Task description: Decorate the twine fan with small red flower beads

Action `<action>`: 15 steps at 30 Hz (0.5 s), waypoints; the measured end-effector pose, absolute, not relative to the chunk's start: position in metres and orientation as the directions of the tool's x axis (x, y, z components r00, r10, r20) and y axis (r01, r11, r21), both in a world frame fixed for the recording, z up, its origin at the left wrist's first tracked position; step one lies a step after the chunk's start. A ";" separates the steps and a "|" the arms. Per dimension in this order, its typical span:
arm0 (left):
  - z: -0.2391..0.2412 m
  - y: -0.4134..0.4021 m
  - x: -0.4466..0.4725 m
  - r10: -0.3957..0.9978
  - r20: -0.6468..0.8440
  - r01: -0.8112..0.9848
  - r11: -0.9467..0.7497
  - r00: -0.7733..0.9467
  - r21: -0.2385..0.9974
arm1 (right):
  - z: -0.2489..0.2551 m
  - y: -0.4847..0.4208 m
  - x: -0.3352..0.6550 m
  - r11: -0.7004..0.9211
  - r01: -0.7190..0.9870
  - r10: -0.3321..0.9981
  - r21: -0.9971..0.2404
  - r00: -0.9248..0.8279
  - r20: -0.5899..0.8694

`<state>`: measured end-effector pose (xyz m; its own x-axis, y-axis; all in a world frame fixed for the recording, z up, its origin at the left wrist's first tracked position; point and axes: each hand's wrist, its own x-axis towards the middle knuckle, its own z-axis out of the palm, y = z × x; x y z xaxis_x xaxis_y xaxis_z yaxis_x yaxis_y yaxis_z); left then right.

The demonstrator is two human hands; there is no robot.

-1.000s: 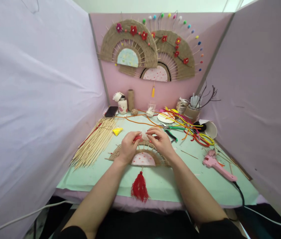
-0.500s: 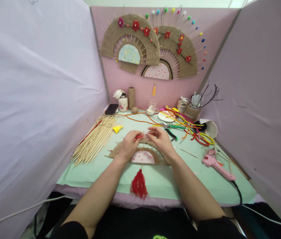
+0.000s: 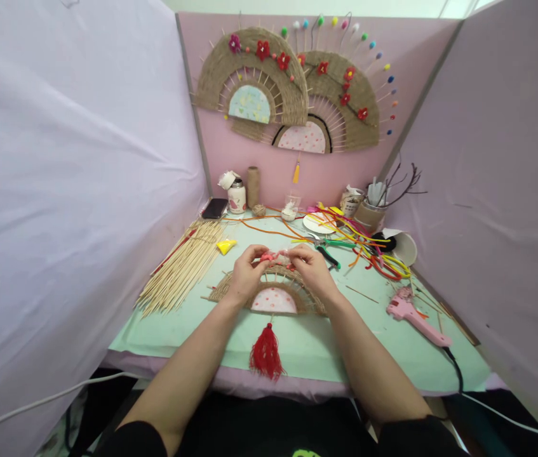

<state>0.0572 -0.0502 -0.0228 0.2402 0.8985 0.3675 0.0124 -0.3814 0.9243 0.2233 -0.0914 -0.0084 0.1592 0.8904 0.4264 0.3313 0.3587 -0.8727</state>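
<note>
While reaching forward from both lower corners, forearms converging over the mint-green surface [image 3: 307, 346], left hand [image 3: 244, 276] and right hand [image 3: 314, 271] meeting knuckles-up above the top edge of the woven fan [image 3: 230, 289]. Fingers of both curled nearly shut, tips pinched from either side on a small pink-red piece [image 3: 273, 257] held between them just over the fan's arc, its exact shape too small to tell. Fan flat on the surface under the wrists, red tassel [image 3: 265, 352] hanging from its base toward the near edge, bamboo skewers [image 3: 180, 270] just left, pink glue gun [image 3: 414, 315] well apart to the right.
</note>
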 end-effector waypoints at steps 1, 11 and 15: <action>-0.023 -0.049 0.057 0.898 0.362 -0.007 -0.372 0.249 0.928 | -0.007 -0.092 0.224 0.350 0.305 0.901 -0.886 0.149 0.408; -0.027 -0.047 0.057 0.918 0.291 -0.042 -0.291 0.270 0.956 | -0.011 -0.092 0.221 0.301 0.233 0.937 -0.925 0.110 0.333; -0.026 -0.048 0.058 0.914 0.305 -0.023 -0.310 0.268 0.950 | -0.011 -0.089 0.224 0.294 0.252 0.927 -0.922 0.159 0.339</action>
<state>0.0575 -0.0476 -0.0263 0.2682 0.9139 0.3048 -0.0232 -0.3101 0.9504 0.2240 -0.0893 -0.0105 0.1588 0.9273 0.3389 0.2520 0.2938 -0.9220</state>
